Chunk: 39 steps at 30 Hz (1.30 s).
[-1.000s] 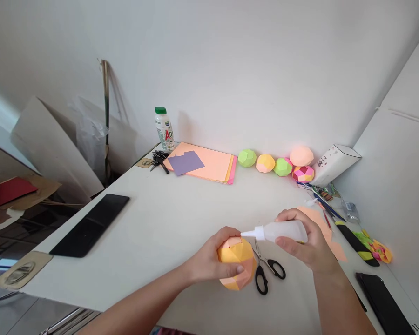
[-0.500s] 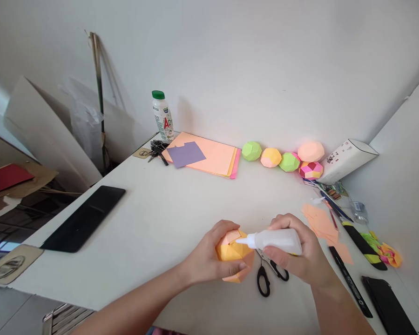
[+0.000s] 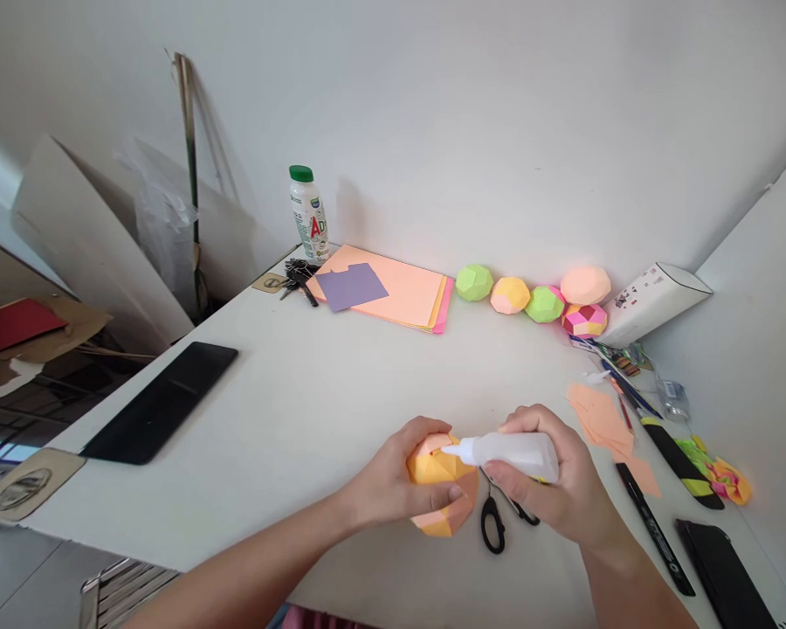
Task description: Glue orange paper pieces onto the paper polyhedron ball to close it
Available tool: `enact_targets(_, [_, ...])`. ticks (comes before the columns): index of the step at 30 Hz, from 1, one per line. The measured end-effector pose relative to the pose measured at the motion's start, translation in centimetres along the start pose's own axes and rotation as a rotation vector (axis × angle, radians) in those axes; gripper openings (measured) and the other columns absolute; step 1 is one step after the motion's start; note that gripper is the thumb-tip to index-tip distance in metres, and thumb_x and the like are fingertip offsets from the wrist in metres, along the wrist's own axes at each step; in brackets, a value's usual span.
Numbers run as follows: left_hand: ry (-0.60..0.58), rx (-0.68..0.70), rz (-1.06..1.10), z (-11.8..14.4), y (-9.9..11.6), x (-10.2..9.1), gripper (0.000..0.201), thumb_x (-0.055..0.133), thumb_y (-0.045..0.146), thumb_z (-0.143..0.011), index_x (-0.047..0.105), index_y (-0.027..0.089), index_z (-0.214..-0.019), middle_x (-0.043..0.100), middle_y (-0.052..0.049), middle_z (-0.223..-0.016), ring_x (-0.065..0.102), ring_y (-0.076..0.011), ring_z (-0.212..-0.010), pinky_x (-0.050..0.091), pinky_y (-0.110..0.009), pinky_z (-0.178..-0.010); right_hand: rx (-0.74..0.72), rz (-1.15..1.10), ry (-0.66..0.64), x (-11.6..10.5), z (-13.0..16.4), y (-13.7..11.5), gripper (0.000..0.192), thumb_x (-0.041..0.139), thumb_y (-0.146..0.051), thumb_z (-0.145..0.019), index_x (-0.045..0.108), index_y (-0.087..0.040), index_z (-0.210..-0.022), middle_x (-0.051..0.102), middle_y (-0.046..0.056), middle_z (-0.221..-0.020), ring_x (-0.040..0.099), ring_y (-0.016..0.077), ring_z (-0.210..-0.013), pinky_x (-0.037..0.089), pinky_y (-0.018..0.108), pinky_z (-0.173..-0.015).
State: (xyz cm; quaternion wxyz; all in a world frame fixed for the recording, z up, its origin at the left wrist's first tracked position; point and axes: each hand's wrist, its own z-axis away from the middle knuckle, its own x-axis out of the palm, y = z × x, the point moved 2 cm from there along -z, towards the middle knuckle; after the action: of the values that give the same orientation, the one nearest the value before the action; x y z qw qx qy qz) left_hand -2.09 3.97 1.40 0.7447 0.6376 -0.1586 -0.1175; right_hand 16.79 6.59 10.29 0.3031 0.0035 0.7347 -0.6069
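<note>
- My left hand [image 3: 393, 480] is wrapped around the orange paper ball [image 3: 442, 489] and holds it just above the white table [image 3: 314, 411], near the front edge.
- My right hand [image 3: 563, 480] is closed around the white glue bottle [image 3: 507, 452]; its nozzle touches the top of the ball.
- I judge that the ball is almost assembled and the gluing is in progress; whether flaps are left open, I cannot tell.
- 5 finished paper balls [image 3: 541, 301] lie in a group at the wall, so 6 balls in all.
- 1 pair of scissors [image 3: 498, 520] lies just beside the ball, partly under my right hand.
- I count 1 stack of coloured paper [image 3: 393, 297], 1 drink bottle [image 3: 307, 214], and 2 black phones [image 3: 161, 402].
</note>
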Motion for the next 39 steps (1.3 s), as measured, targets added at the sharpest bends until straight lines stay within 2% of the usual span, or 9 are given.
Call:
enact_targets(3, [-0.049, -0.081, 0.083, 0.0, 0.0, 0.1, 0.062, 0.075, 0.042, -0.068, 0.047, 0.02, -0.119, 0.056, -0.004, -0.102, 0.057, -0.0179, -0.085, 0.048, -0.031, -0.073, -0.098, 0.077, 0.017, 0.4, 0.1, -0.4, 0.02, 0.069, -0.03, -0.079, 0.051, -0.023, -0.082, 0.052, -0.004, -0.068, 0.049, 0.0107, -0.054, 0.041, 0.021, -0.046])
enact_targets(7, [-0.073, -0.122, 0.111, 0.0, 0.3, 0.1, 0.069, 0.076, 0.041, -0.064, 0.044, 0.018, -0.121, 0.056, -0.005, -0.103, 0.056, -0.0182, -0.086, 0.047, -0.031, -0.073, -0.21, 0.163, 0.063, 0.8, 0.3, -0.9, 0.021, 0.069, -0.027, -0.079, 0.049, -0.024, -0.085, 0.052, -0.005, -0.065, 0.048, 0.0098, -0.051, 0.04, 0.02, -0.044])
enact_targets(14, [-0.104, -0.131, 0.128, 0.1, 0.3, 0.2, 0.072, 0.076, 0.041, -0.064, 0.041, 0.019, -0.124, 0.055, -0.006, -0.104, 0.056, -0.0188, -0.086, 0.047, -0.032, -0.073, -0.269, 0.207, 0.146, 0.8, 0.3, -0.7, 0.023, 0.07, -0.026, -0.077, 0.049, -0.025, -0.086, 0.053, -0.006, -0.063, 0.049, 0.01, -0.049, 0.042, 0.019, -0.042])
enact_targets(19, [-0.136, -0.095, 0.162, 0.1, 0.2, 0.2, 0.075, 0.077, 0.038, -0.064, 0.039, 0.02, -0.125, 0.055, -0.005, -0.104, 0.056, -0.018, -0.086, 0.047, -0.031, -0.073, -0.244, 0.135, 0.171, 0.5, 0.2, 0.1, 0.023, 0.07, -0.027, -0.077, 0.05, -0.025, -0.087, 0.056, -0.004, -0.066, 0.051, 0.0112, -0.05, 0.044, 0.019, -0.042])
enact_targets(25, [-0.144, -0.063, 0.176, 0.2, 0.2, 0.4, 0.079, 0.078, 0.032, -0.062, 0.034, 0.021, -0.127, 0.053, -0.005, -0.105, 0.055, -0.0171, -0.086, 0.046, -0.031, -0.074, -0.141, 0.042, 0.197, 0.4, 0.3, 0.5, 0.024, 0.071, -0.03, -0.076, 0.05, -0.024, -0.087, 0.053, -0.003, -0.067, 0.048, 0.0105, -0.046, 0.042, 0.021, -0.039])
enact_targets(29, [-0.143, -0.068, 0.186, 0.3, 0.2, 0.5, 0.08, 0.078, 0.033, -0.061, 0.034, 0.022, -0.127, 0.053, -0.006, -0.107, 0.055, -0.0188, -0.089, 0.046, -0.033, -0.076, -0.064, -0.007, 0.27, 0.8, 0.5, 0.1, 0.026, 0.072, -0.035, -0.075, 0.05, -0.023, -0.084, 0.052, -0.002, -0.069, 0.047, 0.011, -0.049, 0.04, 0.022, -0.041])
enact_targets(33, [-0.129, -0.055, 0.166, 0.3, 0.1, 0.6, 0.079, 0.079, 0.034, -0.061, 0.035, 0.023, -0.126, 0.053, -0.006, -0.109, 0.055, -0.02, -0.091, 0.046, -0.034, -0.077, -0.047, -0.048, 0.317, 0.9, 0.7, -0.1, 0.026, 0.072, -0.037, -0.075, 0.051, -0.024, -0.084, 0.053, -0.002, -0.071, 0.048, 0.0115, -0.052, 0.041, 0.022, -0.044])
enact_targets(39, [-0.129, -0.02, 0.147, 0.2, -0.1, 0.6, 0.079, 0.079, 0.034, -0.062, 0.037, 0.021, -0.127, 0.053, -0.006, -0.109, 0.056, -0.0202, -0.091, 0.048, -0.034, -0.076, -0.043, -0.064, 0.322, 0.9, 0.7, 0.1, 0.028, 0.072, -0.04, -0.077, 0.051, -0.023, -0.086, 0.054, -0.002, -0.07, 0.05, 0.0121, -0.053, 0.041, 0.022, -0.044])
